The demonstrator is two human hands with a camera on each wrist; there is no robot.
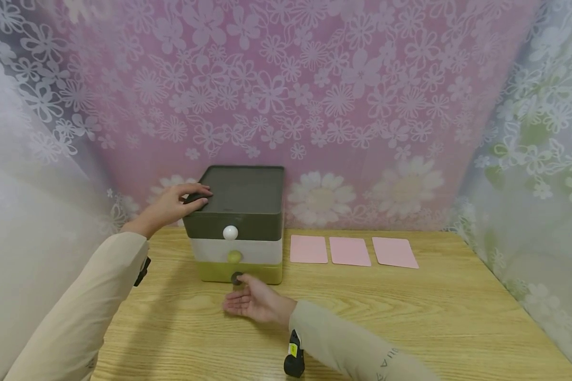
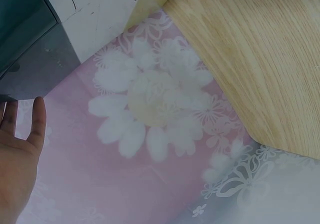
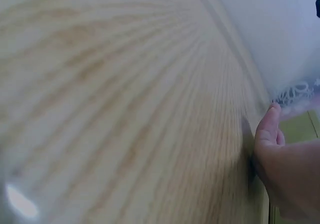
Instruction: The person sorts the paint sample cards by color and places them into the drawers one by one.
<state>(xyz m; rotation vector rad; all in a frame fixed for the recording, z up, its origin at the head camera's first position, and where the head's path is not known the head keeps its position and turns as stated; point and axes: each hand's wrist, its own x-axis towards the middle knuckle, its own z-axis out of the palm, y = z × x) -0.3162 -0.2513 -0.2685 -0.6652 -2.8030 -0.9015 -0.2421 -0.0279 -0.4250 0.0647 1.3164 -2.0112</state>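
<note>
A small three-drawer cabinet [image 1: 248, 203] stands at the back of the wooden table [image 1: 410, 317]. Its dark top drawer has a white knob [image 1: 230, 232], the white middle drawer a yellow-green knob [image 1: 234, 256], and the olive bottom drawer a dark knob [image 1: 237, 278]. My left hand [image 1: 173, 203] rests on the cabinet's top left corner, fingers laid over the edge. My right hand [image 1: 250, 301] lies palm up on the table just below the dark knob, fingers relaxed, thumb tip beside the knob and holding nothing. The left wrist view shows my left hand [image 2: 15, 159] under the cabinet's side [image 2: 30, 49].
Three pink cards [image 1: 308, 248], [image 1: 349, 251], [image 1: 394, 252] lie in a row to the right of the cabinet. Flowered curtains close off the back and both sides. A black wrist device [image 1: 294, 362] sits on my right sleeve.
</note>
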